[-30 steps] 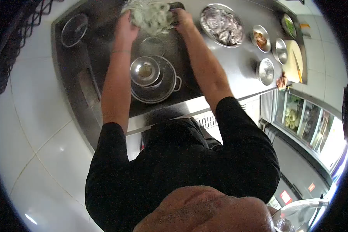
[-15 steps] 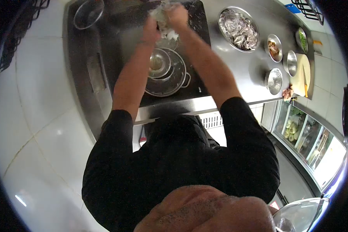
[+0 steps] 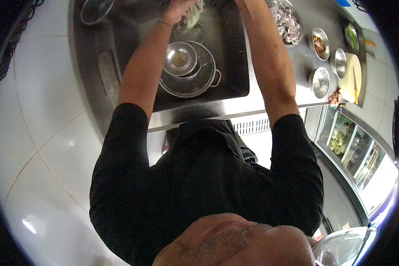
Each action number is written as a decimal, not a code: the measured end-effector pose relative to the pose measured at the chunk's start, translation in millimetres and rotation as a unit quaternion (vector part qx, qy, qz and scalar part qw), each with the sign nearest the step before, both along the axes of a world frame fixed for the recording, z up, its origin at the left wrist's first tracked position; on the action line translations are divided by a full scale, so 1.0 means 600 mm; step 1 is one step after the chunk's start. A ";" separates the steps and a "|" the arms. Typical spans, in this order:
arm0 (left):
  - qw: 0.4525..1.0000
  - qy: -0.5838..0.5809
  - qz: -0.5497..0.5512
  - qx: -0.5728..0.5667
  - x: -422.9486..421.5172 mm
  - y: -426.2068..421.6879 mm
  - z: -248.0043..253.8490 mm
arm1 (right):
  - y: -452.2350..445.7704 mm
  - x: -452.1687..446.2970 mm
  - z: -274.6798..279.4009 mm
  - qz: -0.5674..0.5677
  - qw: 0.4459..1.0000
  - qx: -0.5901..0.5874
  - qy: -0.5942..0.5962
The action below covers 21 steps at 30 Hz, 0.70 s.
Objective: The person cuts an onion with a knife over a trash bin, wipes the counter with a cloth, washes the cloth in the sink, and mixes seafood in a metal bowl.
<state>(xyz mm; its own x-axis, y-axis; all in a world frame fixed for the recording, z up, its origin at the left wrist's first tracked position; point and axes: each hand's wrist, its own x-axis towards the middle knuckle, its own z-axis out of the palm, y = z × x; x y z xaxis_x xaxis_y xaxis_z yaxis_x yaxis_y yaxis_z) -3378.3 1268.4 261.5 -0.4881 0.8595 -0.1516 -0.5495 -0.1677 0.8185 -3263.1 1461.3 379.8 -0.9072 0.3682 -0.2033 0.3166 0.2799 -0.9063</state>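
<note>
My left hand (image 3: 178,9) is at the top of the view over the sink, its fingers closed on a limp, pale greyish-white clump (image 3: 193,15) that hangs down. I cannot make out what the clump is. My right forearm (image 3: 270,53) reaches up past the sink's right edge, and the right hand is beyond the top of the view. Below the left hand, in the sink (image 3: 232,84), sits a round wire strainer (image 3: 191,33). Nearer to me are a small steel bowl (image 3: 173,49) and a large pot-like vessel with side handles (image 3: 208,91).
Right of the sink stands a large steel bowl (image 3: 299,33) of pale grey strips. Farther right are a bowl of brown pieces (image 3: 319,43), two steel bowls (image 3: 319,82) (image 3: 338,63), a bowl of chopped greens (image 3: 353,37) and a knife (image 3: 355,86) on a round cutting board (image 3: 350,73).
My hands have separated. The right has swung right and out over the top edge, while the left keeps the pale clump. The view has shifted slightly.
</note>
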 end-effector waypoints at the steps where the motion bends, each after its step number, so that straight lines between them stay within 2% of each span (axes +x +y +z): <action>1: 0.998 -0.007 0.033 -0.055 -0.009 0.018 0.051 | 0.012 0.021 0.008 -0.011 1.000 -0.002 -0.004; 3: 0.982 -0.022 0.091 -0.167 -0.017 0.043 0.112 | 0.031 0.064 -0.003 -0.040 0.999 -0.022 -0.029; 4: 0.989 -0.018 0.023 -0.148 -0.087 0.071 0.016 | 0.034 0.082 -0.015 -0.054 0.997 -0.035 -0.048; 5: 0.981 0.105 0.027 -0.162 -0.083 0.070 0.046 | 0.036 0.091 -0.036 -0.070 0.993 -0.066 -0.068; 7: 0.919 0.347 0.034 -0.185 -0.039 0.057 0.183 | 0.015 0.100 -0.083 -0.113 0.976 -0.147 -0.110; 8: 0.939 0.291 0.042 -0.181 0.011 0.057 0.225 | -0.007 0.097 -0.107 -0.143 0.957 -0.220 -0.122; 9: 0.859 0.479 0.015 -0.178 0.024 0.058 0.234 | -0.034 0.091 -0.108 -0.198 0.911 -0.323 -0.164; 10: 0.859 0.482 -0.027 -0.171 0.046 0.061 0.243 | -0.060 0.080 -0.106 -0.196 0.865 -0.450 -0.107; 13: 0.883 0.432 -0.143 -0.114 0.117 0.022 0.307 | -0.105 0.038 -0.100 -0.192 0.774 -0.603 0.026; 14: 0.916 0.380 -0.122 0.029 0.120 0.016 0.280 | -0.114 0.028 -0.098 -0.189 0.750 -0.631 0.059; 17: 0.862 0.486 -0.026 -0.139 0.029 -0.028 0.267 | -0.137 0.000 -0.088 -0.171 0.699 -0.684 0.123; 18: 0.922 0.338 -0.017 -0.189 0.013 -0.031 0.261 | -0.144 -0.008 -0.081 -0.165 0.687 -0.694 0.136; 19: 0.949 0.248 -0.025 -0.194 -0.002 -0.041 0.238 | -0.149 -0.015 -0.074 -0.159 0.677 -0.704 0.146; 21: 0.975 0.152 -0.052 -0.154 -0.014 -0.054 0.184 | -0.158 -0.028 -0.069 -0.145 0.664 -0.717 0.157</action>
